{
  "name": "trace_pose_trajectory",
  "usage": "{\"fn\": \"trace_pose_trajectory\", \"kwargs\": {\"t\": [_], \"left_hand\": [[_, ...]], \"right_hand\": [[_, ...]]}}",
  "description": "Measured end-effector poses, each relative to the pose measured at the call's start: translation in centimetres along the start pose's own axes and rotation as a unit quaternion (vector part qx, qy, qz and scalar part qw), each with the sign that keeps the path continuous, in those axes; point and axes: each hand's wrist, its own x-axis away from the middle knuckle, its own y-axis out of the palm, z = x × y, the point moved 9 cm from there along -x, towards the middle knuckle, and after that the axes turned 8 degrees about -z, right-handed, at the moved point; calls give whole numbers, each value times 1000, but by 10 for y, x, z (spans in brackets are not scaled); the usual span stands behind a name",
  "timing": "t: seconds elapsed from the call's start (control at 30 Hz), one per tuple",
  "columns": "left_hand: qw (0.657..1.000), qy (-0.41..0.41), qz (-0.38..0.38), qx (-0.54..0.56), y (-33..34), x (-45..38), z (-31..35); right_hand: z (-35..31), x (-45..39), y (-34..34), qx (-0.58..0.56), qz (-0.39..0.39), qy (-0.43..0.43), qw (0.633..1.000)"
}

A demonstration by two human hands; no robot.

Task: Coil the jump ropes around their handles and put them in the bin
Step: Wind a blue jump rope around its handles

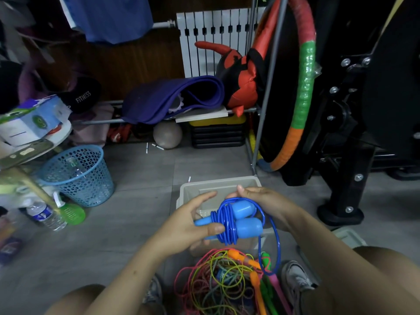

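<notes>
Your left hand point(193, 226) grips the blue handles point(241, 220) above the bin point(188, 192) to steady the coil; your right hand point(263, 201) pinches the rope point(276, 242), likely feeding the last loop round.

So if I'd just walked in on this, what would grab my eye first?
Probably the bright blue jump rope at the centre, its cord coiled round its two handles, held by the left hand while the right hand guides the loose loop, just above a grey bin. Next, the tangle of coloured ropes on the floor between the person's feet. Then the red, green and orange hoop leaning at the right.
</notes>
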Motion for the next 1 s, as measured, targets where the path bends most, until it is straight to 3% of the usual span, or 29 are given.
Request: {"fn": "trace_pose_trajectory", "kwargs": {"t": [0.27,0.43,0.6,0.73,0.8,0.9,1.0], "left_hand": [[994,-3,-6,107,-5,-3,-2],[991,14,-13,135,-6,-5,-1],[987,27,31,154,-10,-7,-1],[985,22,69,157,-17,-8,0],[985,13,90,147,-19,-8,-2],[985,1,113,129,-20,-9,-4],[988,-11,107,108,-21,-9,-5]], "right_hand": [[16,-8,11,-104,-18,39,994],[13,-7,21,-122,-7,-8,993],[9,-8,26,-135,-40,-25,990],[0,4,33,-59,-44,-52,996],[0,5,36,45,-54,-68,995],[-3,3,32,247,0,-65,967],[-9,4,30,345,45,-67,935]]}}
